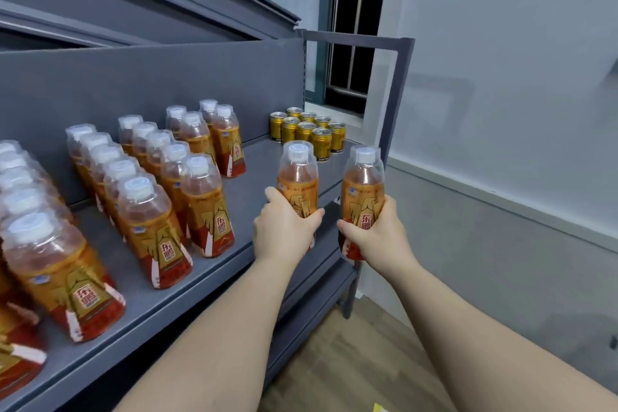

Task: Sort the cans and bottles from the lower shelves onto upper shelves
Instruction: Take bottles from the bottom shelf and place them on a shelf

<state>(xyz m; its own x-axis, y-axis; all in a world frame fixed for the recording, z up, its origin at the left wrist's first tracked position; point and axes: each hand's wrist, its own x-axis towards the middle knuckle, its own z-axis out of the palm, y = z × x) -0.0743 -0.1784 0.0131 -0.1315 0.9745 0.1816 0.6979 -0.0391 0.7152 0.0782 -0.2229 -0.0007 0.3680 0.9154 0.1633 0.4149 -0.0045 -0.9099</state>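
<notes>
gripping an orange-label bottle in the left hand, fingers wrapped round its lower body. it's upright over the grey shelf near the front edge, can't tell if the base touches. right hand wraps a second bottle, upright, in the air just past the shelf's front right corner. matching bottles stand in rows on the shelf to the left, gold cans clustered at back right. wood floor below.

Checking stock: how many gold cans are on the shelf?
8 gold cans stand in two rows of four at the far right end of the shelf; the back row is partly hidden.
</notes>
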